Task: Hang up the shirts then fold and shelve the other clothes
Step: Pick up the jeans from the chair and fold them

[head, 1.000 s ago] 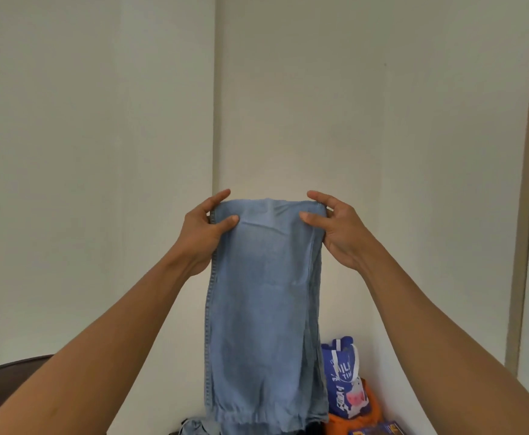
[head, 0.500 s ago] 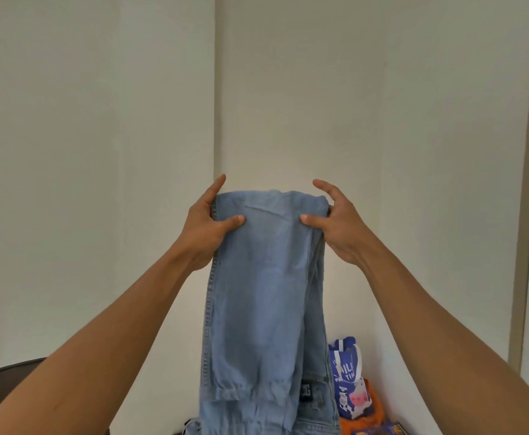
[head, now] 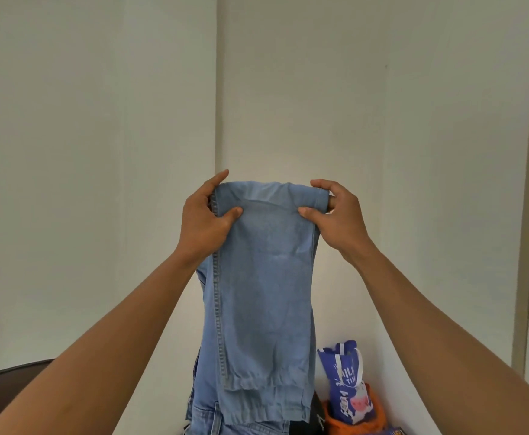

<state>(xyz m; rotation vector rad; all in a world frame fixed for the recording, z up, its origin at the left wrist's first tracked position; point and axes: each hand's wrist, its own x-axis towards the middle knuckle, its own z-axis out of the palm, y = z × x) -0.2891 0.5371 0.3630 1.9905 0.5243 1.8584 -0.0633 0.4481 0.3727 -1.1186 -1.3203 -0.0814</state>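
Denim jeans [head: 260,277], folded over, are gripped at the top between left hand [head: 205,221] and right hand [head: 338,221].

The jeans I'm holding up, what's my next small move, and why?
Probably lower the jeans onto a flat surface to fold again: the left hand and right hand pinch the top fold, hems hanging uneven.
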